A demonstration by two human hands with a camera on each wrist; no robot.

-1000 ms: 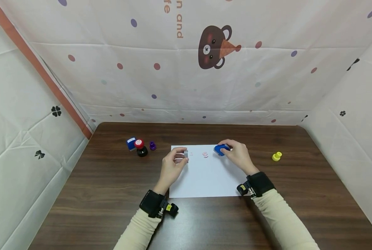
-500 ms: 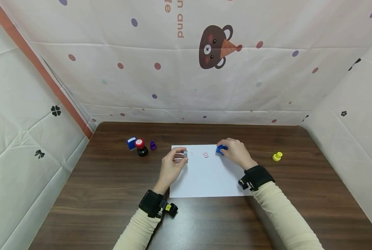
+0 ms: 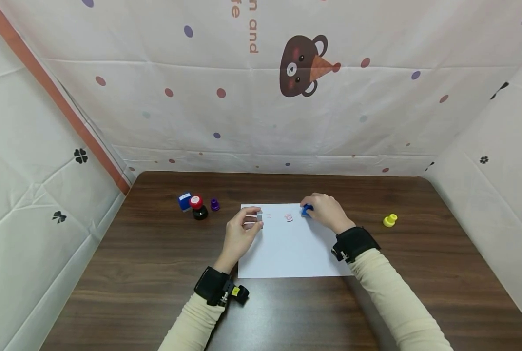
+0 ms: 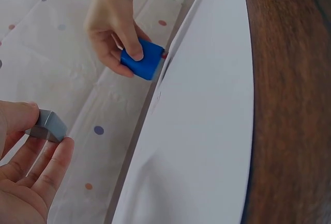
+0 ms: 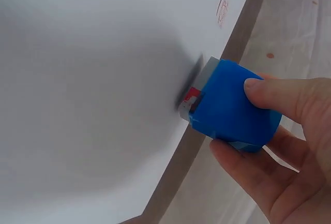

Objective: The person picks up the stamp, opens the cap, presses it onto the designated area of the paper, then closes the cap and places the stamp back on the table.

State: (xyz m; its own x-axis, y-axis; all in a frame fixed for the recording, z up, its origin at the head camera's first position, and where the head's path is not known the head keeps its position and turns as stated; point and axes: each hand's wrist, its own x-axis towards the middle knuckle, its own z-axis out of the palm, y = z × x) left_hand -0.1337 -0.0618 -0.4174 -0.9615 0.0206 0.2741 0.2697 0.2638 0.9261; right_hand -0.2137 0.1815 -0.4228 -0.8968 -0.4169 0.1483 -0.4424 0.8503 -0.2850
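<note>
My right hand (image 3: 329, 214) grips a blue self-inking stamp (image 5: 230, 105) by its body. The stamp's grey end, with a bit of red showing, faces the white paper (image 3: 287, 256) near its far edge; whether it touches the sheet I cannot tell. Between thumb and fingertips, my left hand (image 3: 238, 236) pinches a small grey cap (image 4: 48, 125) above the paper's left side. A red printed mark (image 3: 289, 217) lies on the sheet left of the stamp, with a fainter mark further left.
At the back left of the brown table (image 3: 155, 273) stand a blue block-shaped item (image 3: 184, 202), a black bottle with a red top (image 3: 199, 209) and a small purple piece (image 3: 214, 204). A yellow knob-shaped piece (image 3: 390, 220) stands to the right. Printed cloth hangs behind.
My right hand has turned the blue stamp from a tilted pose towards the paper and then shifted slightly left. The left hand has stayed nearly still with the grey cap.
</note>
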